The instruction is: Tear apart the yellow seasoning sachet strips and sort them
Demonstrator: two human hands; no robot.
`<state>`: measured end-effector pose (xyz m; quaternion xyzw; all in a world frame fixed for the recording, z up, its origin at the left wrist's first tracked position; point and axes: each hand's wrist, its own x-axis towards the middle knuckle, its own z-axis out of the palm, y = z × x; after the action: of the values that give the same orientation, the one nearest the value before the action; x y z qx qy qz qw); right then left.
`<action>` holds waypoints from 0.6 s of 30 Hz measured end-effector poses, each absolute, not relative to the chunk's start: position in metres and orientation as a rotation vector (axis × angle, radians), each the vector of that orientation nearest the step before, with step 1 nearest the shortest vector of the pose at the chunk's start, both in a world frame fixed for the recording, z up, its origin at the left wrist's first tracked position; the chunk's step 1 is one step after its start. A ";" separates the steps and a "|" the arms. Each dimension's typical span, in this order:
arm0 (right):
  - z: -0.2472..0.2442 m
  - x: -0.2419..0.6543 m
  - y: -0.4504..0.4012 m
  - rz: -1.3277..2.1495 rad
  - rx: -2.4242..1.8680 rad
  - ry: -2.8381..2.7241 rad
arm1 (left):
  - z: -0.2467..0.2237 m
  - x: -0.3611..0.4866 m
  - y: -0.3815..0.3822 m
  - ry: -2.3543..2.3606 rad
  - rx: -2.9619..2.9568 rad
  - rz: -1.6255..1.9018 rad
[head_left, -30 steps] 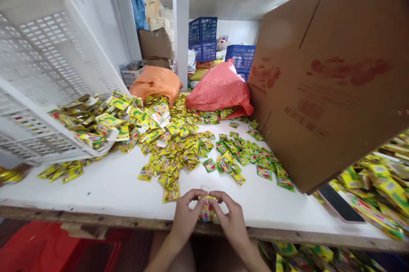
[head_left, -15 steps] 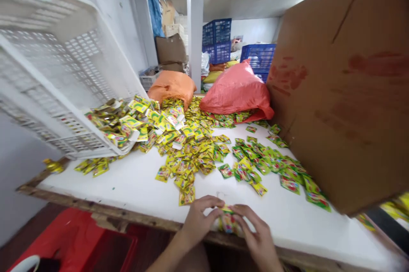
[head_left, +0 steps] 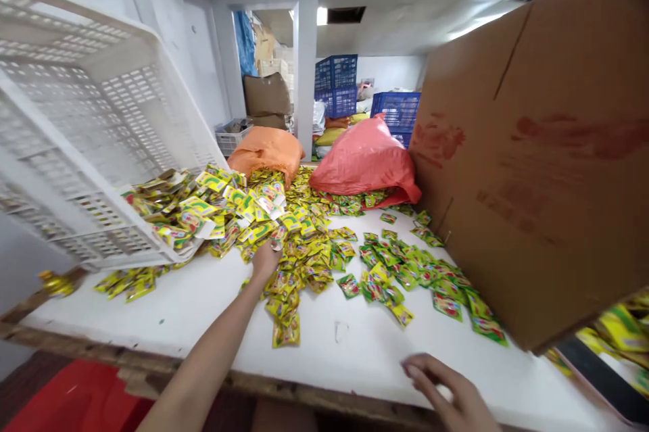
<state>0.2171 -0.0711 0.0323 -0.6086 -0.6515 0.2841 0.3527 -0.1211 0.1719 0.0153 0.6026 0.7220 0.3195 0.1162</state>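
Note:
My left hand (head_left: 265, 260) reaches over the table to the near edge of a heap of small flat yellow cartons (head_left: 261, 205). Its fingertips are hidden against the heap, so I cannot tell whether they grip one. Small shiny yellow sachets (head_left: 286, 283) lie just right of that hand. Near the table's front edge, my right hand (head_left: 451, 391) hovers with bent fingers, thumb and forefinger apart, and nothing visible in it. Green sachets (head_left: 405, 263) are spread beyond the right hand.
At left, a white plastic crate (head_left: 172, 114) lies tipped, its mouth spilling cartons. An orange sack (head_left: 266, 148) and a red sack (head_left: 362, 161) stand at the back with sachets at their mouths. A large cardboard box (head_left: 532, 229) leans over the right side. A red stool (head_left: 76, 398) sits below left.
Both hands were together at the front edge around a small yellow-green packet, which no longer shows. My left hand has moved forward to the heap; my right hand has moved right.

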 end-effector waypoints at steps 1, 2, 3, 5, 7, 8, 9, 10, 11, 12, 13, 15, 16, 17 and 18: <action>0.029 0.203 -0.061 0.770 -1.558 -1.646 | 0.017 -0.119 0.173 2.114 1.790 0.938; 0.024 0.191 -0.051 0.767 -1.549 -1.616 | 0.020 -0.119 0.172 2.111 1.818 0.947; 0.019 0.182 -0.039 0.744 -1.542 -1.604 | 0.024 -0.119 0.171 2.107 1.842 0.963; 0.010 0.170 -0.015 0.626 -1.561 -1.615 | 0.035 -0.123 0.165 2.097 1.885 1.018; 0.005 0.165 0.011 0.454 -1.612 -1.643 | 0.047 -0.131 0.153 2.068 1.936 1.085; 0.005 0.163 0.024 0.379 -1.634 -1.652 | 0.052 -0.135 0.145 2.038 1.971 1.114; 0.005 0.161 0.035 0.327 -1.648 -1.659 | 0.056 -0.140 0.134 1.999 2.010 1.132; 0.007 0.157 0.046 0.302 -1.650 -1.666 | 0.060 -0.145 0.122 1.945 2.059 1.139; 0.008 0.152 0.055 0.300 -1.639 -1.677 | 0.062 -0.150 0.109 1.879 2.115 1.134; 0.010 0.146 0.064 0.313 -1.618 -1.694 | 0.064 -0.154 0.095 1.801 2.177 1.119; 0.011 0.139 0.070 0.330 -1.593 -1.720 | 0.064 -0.157 0.081 1.701 2.249 1.103; 0.011 0.124 0.081 0.374 -1.532 -1.780 | 0.062 -0.161 0.054 1.613 2.302 1.093; 0.011 0.116 0.084 0.398 -1.501 -1.806 | 0.060 -0.161 0.043 1.605 2.298 1.103; 0.009 0.109 0.088 0.425 -1.474 -1.826 | 0.058 -0.159 0.033 1.613 2.286 1.116; 0.008 0.103 0.090 0.452 -1.451 -1.837 | 0.055 -0.157 0.025 1.618 2.278 1.128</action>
<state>0.1030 0.0901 0.0080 -0.5655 -0.7159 0.1761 0.3698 -0.1567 0.0252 0.0551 0.7544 0.5359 0.3735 0.0644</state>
